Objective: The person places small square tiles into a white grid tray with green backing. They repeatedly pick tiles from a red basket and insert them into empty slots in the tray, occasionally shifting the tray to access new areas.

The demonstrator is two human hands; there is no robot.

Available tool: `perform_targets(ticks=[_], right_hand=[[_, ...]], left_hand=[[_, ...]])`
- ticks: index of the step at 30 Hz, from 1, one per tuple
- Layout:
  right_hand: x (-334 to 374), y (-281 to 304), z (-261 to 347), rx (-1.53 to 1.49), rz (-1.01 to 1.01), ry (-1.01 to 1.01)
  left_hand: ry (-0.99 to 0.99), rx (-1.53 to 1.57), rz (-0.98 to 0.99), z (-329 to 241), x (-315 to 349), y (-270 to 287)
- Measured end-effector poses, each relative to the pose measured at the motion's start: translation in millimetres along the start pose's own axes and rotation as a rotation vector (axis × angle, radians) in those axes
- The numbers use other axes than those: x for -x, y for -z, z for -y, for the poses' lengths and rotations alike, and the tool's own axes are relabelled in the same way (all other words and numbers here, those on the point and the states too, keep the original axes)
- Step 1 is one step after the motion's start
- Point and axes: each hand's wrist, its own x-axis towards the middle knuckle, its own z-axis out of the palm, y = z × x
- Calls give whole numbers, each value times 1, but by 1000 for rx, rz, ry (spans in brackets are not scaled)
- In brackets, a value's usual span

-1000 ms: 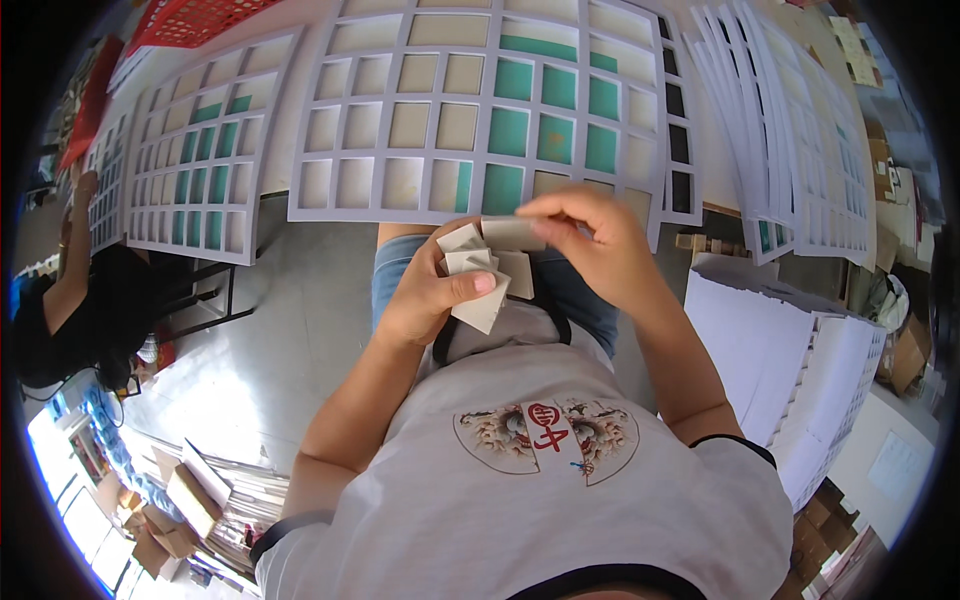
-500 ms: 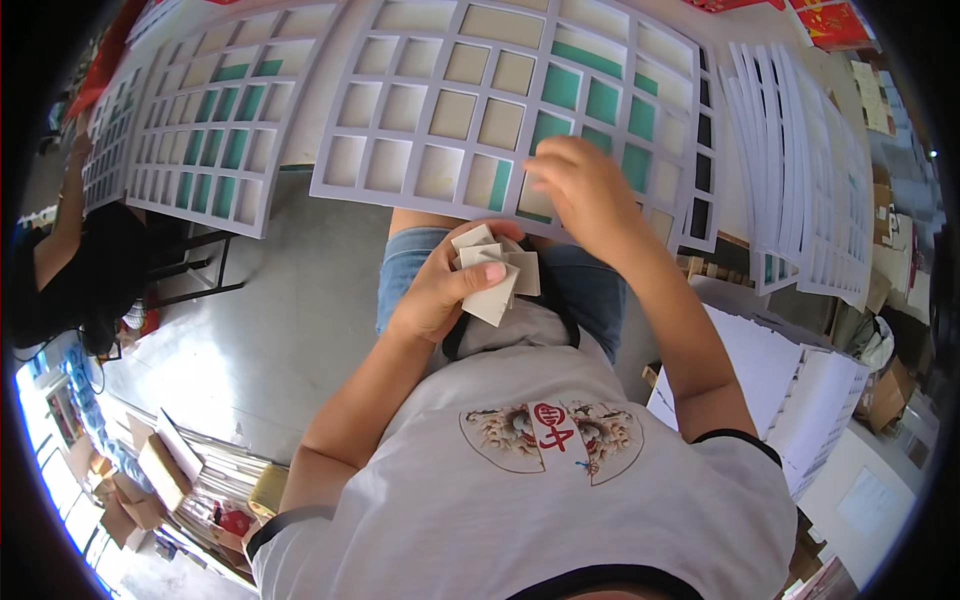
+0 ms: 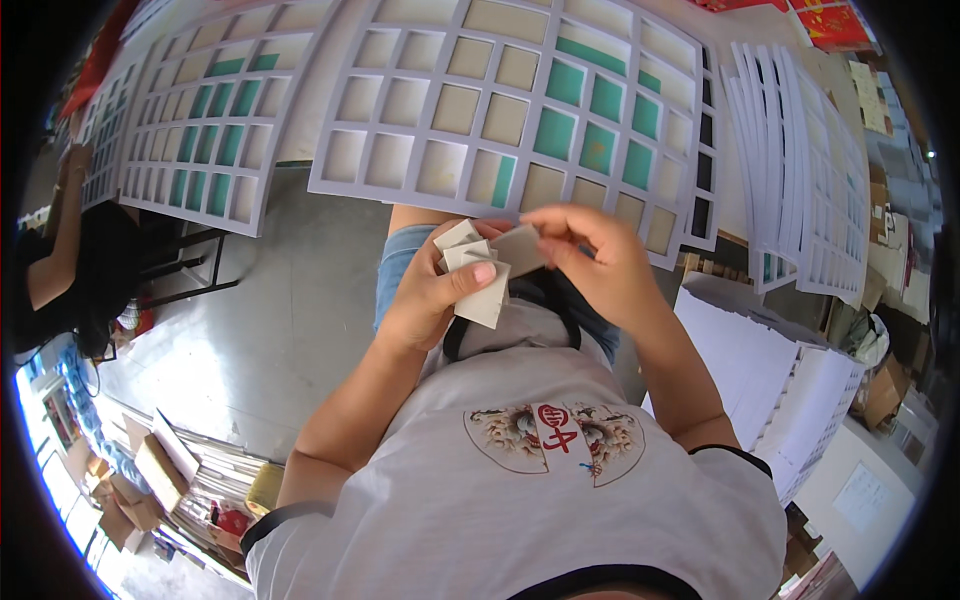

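Observation:
My left hand [image 3: 425, 298] is closed on a small fanned stack of pale beige square cards [image 3: 484, 303], its thumb pressing on the top one. At the stack's right side, my right hand [image 3: 605, 262] pinches one beige card [image 3: 517, 250] between thumb and fingers. That card's left end still meets the stack. Just beyond both hands lies a large white grid frame [image 3: 412, 203] with square cells. Some cells hold beige squares [image 3: 543, 188], others show green [image 3: 553, 132] or white. One near-edge cell has a green strip [image 3: 504, 183] along its right side.
Another white grid panel [image 3: 262, 190] lies to the left, with a person's arm [image 3: 60, 235] beyond it. Several similar panels [image 3: 770, 150] lean in a row at the right. A white box [image 3: 735, 360] stands beside my right arm. Cardboard boxes [image 3: 125, 500] sit at lower left.
My right hand has come down from over the frame to the stack and now grips a card. A near-edge cell it partly covered, where some green showed, now appears beige.

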Motion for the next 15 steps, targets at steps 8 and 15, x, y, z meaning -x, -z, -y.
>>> perform_targets(ticks=[8,15], right_hand=[[-78,-9,-6,449,-139,309],[-88,-6,-16,533,-49,382]], left_hand=[[-43,-51,-115,1,9,15],[-60,41,-102,3,4,23]])
